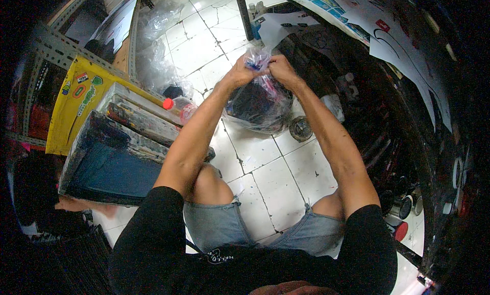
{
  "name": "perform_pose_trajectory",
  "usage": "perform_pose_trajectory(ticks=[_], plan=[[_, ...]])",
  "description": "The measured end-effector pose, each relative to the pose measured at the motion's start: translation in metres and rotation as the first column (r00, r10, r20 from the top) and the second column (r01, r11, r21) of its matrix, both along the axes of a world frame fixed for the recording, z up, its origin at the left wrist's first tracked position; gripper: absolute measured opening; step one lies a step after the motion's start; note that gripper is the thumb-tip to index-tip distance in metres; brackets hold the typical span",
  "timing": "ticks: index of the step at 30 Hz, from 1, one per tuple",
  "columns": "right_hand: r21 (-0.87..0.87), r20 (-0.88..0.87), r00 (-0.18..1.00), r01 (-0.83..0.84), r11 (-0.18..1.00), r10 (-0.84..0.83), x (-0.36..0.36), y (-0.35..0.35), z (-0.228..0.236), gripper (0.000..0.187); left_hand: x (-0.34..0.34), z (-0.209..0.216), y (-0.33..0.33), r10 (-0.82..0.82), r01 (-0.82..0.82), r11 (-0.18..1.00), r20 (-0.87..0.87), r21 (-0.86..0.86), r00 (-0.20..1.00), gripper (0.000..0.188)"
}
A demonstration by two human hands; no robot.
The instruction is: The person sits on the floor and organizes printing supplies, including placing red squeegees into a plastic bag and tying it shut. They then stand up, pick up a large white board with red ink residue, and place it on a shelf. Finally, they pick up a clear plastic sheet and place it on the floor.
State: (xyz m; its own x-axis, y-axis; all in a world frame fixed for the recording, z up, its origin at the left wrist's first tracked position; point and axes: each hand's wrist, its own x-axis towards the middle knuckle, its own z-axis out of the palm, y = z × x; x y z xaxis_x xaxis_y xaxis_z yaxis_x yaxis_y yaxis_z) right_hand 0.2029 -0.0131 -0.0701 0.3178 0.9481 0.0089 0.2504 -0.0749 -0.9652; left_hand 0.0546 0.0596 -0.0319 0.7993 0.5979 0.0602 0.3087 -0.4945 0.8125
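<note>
A clear plastic bag with dark contents sits on the white tiled floor in front of me. Its bunched neck rises between my two hands, with some blue and red showing through the film. My left hand is closed round the left side of the neck. Against the right side, my right hand is closed too, its fingers gripping the gathered plastic. The hands are close together at the top of the bag. What exactly lies inside is hard to make out through the crinkled film.
A round tin stands right of the bag. To the left are a red-capped clear bottle, paint-stained frames and a yellow stickered panel. Crumpled clear plastic lies farther off. Several cans stand at right, beside a dark rack.
</note>
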Motion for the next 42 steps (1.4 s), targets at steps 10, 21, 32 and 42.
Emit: perform_pose_trajectory(ticks=[10, 21, 32, 42], plan=[[0.066, 0.102, 0.964, -0.252, 0.965, 0.245, -0.017, -0.028, 0.03, 0.043, -0.005, 0.002, -0.004, -0.194, 0.13, 0.968, -0.308, -0.214, 0.931, 0.073], [0.133, -0.101, 0.978, -0.169, 0.977, 0.183, -0.026, -0.024, 0.009, 0.034, -0.009, 0.003, 0.037, -0.26, 0.318, 0.902, 0.22, -0.293, 0.94, 0.069], [0.101, -0.042, 0.957, -0.28, 0.955, 0.286, -0.026, -0.029, 0.019, 0.03, -0.016, 0.006, 0.033, -0.25, 0.255, 0.926, 0.054, -0.279, 0.967, 0.037], [0.077, -0.018, 0.983, -0.183, 0.98, 0.185, -0.009, -0.024, 0.01, 0.032, -0.029, 0.016, 0.044, -0.279, 0.234, 0.911, -0.09, -0.339, 0.956, 0.032]])
